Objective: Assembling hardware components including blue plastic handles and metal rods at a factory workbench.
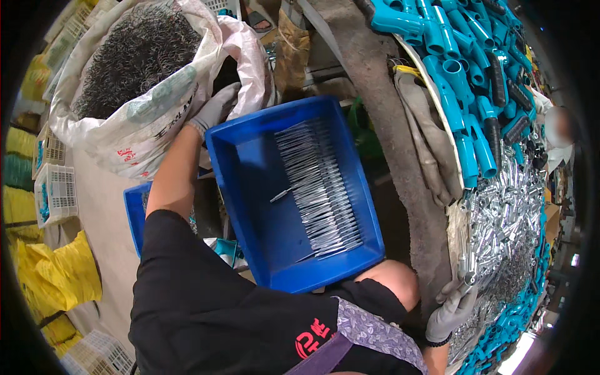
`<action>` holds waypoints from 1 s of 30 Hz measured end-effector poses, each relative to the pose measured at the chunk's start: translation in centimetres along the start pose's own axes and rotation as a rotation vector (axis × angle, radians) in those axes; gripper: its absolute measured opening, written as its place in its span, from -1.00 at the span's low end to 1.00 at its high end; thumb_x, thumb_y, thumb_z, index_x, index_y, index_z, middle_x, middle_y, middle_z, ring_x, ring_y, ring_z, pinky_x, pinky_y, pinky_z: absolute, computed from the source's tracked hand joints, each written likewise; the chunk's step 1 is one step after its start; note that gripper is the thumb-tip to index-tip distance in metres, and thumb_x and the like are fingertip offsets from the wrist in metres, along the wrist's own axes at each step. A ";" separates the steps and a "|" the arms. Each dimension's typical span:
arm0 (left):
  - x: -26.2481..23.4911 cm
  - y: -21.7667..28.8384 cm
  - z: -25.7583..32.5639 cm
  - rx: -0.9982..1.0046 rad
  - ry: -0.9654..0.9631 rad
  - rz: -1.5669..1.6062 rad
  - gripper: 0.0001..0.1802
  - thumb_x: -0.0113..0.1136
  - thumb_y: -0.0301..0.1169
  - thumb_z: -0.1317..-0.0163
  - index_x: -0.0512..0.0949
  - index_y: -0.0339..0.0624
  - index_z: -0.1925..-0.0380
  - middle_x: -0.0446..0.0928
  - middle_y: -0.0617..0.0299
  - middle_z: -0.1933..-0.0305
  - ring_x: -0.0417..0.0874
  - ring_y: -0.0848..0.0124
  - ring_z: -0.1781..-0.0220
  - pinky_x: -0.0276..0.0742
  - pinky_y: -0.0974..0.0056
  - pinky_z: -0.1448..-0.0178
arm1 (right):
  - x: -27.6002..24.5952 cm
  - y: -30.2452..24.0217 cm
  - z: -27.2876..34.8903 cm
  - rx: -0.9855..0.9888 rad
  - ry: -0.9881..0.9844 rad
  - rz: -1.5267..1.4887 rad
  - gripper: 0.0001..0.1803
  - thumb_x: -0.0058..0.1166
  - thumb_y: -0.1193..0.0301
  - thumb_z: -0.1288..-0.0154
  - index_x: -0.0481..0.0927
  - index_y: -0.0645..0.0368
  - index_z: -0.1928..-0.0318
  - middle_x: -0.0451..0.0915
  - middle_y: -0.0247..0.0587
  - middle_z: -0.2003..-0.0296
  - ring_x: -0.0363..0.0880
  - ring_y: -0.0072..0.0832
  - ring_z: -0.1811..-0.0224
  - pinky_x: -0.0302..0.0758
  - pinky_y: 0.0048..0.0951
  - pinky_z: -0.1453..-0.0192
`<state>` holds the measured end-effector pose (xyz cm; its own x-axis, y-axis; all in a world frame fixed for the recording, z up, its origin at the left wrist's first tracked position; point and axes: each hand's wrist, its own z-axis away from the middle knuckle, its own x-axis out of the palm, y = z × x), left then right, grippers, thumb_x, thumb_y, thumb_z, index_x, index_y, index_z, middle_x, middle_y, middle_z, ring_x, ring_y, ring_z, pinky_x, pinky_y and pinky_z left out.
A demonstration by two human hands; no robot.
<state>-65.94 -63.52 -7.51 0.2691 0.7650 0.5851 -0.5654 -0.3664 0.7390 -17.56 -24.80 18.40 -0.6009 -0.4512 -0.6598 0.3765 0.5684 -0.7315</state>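
One package in view: a large white woven sack (134,134), upper left, standing open with its mouth rolled back and its body slumped toward the blue bin. It is filled to the brim with a dark grey mass of small wire coils (134,53). The front wall carries a faded green printed patch and small red printed marks near the lower edge. A pale pink liner or second sack layer (247,53) folds over the right rim. A gloved left hand (215,109) rests against that rim. No signs or screens are visible.
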 end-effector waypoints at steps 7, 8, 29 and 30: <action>-1.6 -3.7 -5.0 -0.219 -0.165 -0.490 -0.67 0.15 -0.39 -0.34 0.63 -0.25 -0.06 0.64 0.23 0.00 0.64 0.48 0.03 0.55 0.31 -0.14 | -0.5 1.4 0.5 -0.123 -0.010 -0.028 -0.40 -0.15 0.00 -0.56 0.42 0.33 -0.22 0.32 -0.39 0.51 0.17 -0.67 0.57 0.13 -0.61 0.49; -4.6 -3.1 -6.2 -0.082 -0.104 -0.765 -0.68 0.14 -0.43 -0.29 0.64 -0.26 -0.02 0.65 0.20 0.01 0.63 0.46 0.02 0.55 0.31 -0.13 | -0.8 1.6 0.7 -0.120 0.009 -0.012 -0.38 -0.17 -0.02 -0.56 0.42 0.35 -0.21 0.30 -0.39 0.53 0.16 -0.67 0.58 0.11 -0.61 0.49; -13.3 -2.4 -12.4 0.012 0.832 -2.260 0.22 0.35 0.30 0.04 0.07 -0.03 -0.54 0.13 -0.17 -0.52 0.25 -0.06 -0.50 0.16 0.09 -0.58 | -2.3 1.3 1.3 0.018 -0.090 0.105 -0.18 -0.10 -0.27 -0.41 0.34 0.21 -0.29 0.38 -0.33 0.49 0.29 -0.63 0.50 0.21 -0.56 0.42; -12.8 -2.6 -12.1 0.007 0.818 -2.264 0.22 0.35 0.30 0.04 0.07 -0.03 -0.54 0.13 -0.17 -0.52 0.25 -0.06 -0.50 0.16 0.09 -0.58 | -2.6 1.3 1.7 0.028 -0.091 0.110 -0.18 -0.10 -0.27 -0.41 0.34 0.21 -0.29 0.38 -0.33 0.49 0.29 -0.63 0.50 0.21 -0.56 0.42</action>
<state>-77.36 -66.00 -20.96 -0.0255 -0.2149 -0.9763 0.0436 0.9755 -0.2158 -14.31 -24.00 18.86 -0.4885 -0.4486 -0.7484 0.4573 0.5989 -0.6574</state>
